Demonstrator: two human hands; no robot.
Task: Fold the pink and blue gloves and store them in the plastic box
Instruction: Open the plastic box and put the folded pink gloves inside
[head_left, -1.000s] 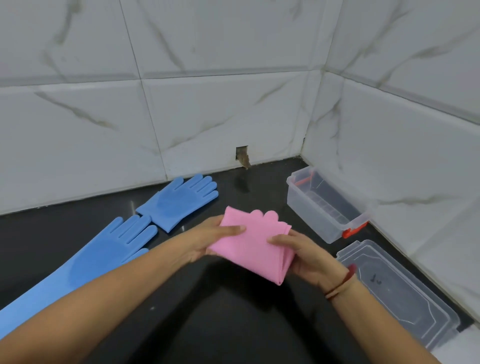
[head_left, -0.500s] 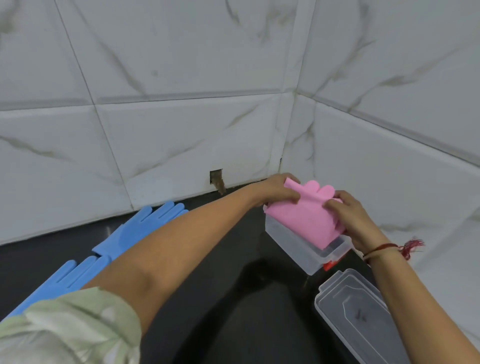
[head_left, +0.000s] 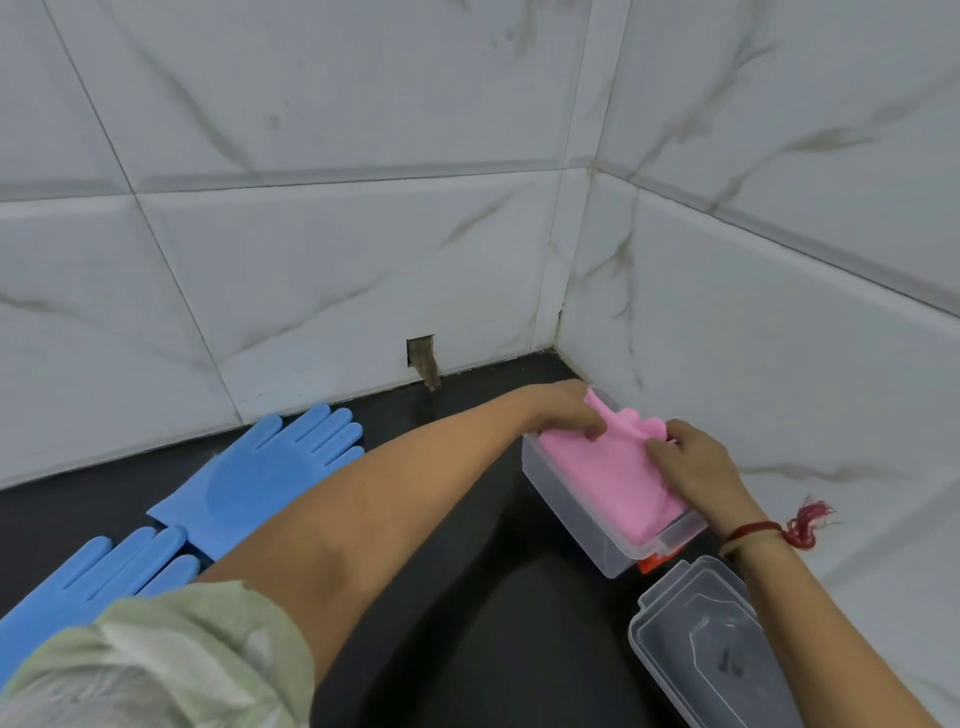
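Observation:
The folded pink gloves lie inside the clear plastic box, which stands by the right wall on the black counter. My left hand presses on their far end near the fingertips. My right hand holds down their near right side. Two blue gloves lie flat at the left: one blue glove by the back wall, the other blue glove nearer me, partly hidden by my sleeve.
The box's clear lid lies on the counter just in front of the box. White marble-look tiled walls meet in a corner behind the box. A small hole is in the back wall. Black counter shows between my arms.
Both hands carried the folded pink gloves from the counter's middle to the box and lowered them into it. The camera view turned right.

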